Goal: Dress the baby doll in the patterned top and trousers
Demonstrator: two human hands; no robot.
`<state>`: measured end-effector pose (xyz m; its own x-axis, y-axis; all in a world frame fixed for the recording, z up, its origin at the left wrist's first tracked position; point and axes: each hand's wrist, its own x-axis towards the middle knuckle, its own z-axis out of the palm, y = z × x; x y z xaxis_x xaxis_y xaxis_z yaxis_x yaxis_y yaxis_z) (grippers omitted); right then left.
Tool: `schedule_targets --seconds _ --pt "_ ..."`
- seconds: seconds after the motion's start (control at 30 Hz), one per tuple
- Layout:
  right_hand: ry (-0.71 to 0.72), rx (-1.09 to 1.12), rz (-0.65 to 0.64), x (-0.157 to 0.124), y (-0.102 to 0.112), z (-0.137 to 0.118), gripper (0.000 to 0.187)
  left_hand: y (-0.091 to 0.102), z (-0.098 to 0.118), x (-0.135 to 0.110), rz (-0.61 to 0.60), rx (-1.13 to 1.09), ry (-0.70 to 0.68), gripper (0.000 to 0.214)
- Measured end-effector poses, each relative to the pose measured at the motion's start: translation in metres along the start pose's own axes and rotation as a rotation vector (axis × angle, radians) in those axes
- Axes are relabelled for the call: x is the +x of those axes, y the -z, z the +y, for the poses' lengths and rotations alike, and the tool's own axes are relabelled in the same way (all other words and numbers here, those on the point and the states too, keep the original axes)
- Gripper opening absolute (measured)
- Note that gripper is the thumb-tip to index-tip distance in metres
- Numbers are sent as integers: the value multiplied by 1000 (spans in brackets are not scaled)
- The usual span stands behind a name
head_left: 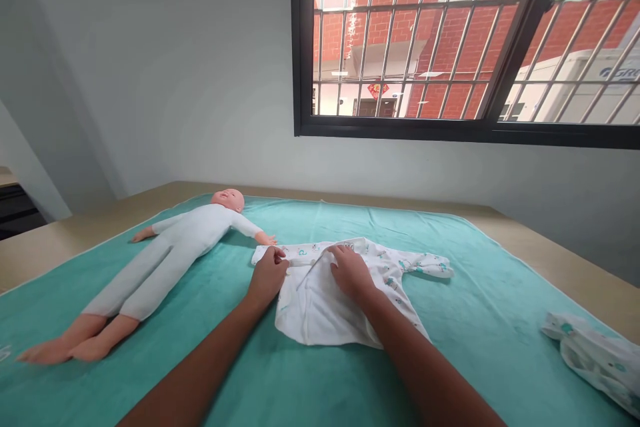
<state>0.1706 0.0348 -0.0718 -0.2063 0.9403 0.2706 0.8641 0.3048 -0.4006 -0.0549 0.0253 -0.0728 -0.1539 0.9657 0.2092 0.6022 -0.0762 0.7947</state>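
A white baby shirt [325, 313] with small teal and grey prints lies spread with its front opened, showing the plain inside. Its sleeves stretch out to the left and right. My left hand [269, 273] is closed on the shirt near the left sleeve, fingertips pinched at the cloth. Over the upper middle, my right hand [351, 272] holds the shirt's front edge by the neckline, its fingers curled and partly hiding the cloth. To the left a baby doll [190, 233] in a white body lies on its back, one hand close to the left sleeve.
A teal blanket [235, 347] covers most of the wooden table [530, 240]. Folded white printed cloth [595, 353] lies at the right edge. Behind the table stand a grey wall [210, 80] and a barred window [395, 127] with a black frame.
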Motion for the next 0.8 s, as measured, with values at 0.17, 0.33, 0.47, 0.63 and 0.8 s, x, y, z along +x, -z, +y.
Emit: schedule_targets --seconds 0.17,0.33,0.47,0.63,0.8 --pt "-237 -178 80 -8 13 11 24 -5 3 -4 -14 62 -164 19" --pt "-363 -165 69 -8 18 31 17 -14 6 -15 -155 131 -450 24" --pt "-439 -50 108 0 36 64 27 -19 -4 -12 -246 317 -529 34" --pt "-534 33 149 -9 68 123 36 -23 -11 -5 -264 418 -531 56" --pt "-614 -42 194 -24 71 153 37 -28 -18 -2 -232 334 -461 59"
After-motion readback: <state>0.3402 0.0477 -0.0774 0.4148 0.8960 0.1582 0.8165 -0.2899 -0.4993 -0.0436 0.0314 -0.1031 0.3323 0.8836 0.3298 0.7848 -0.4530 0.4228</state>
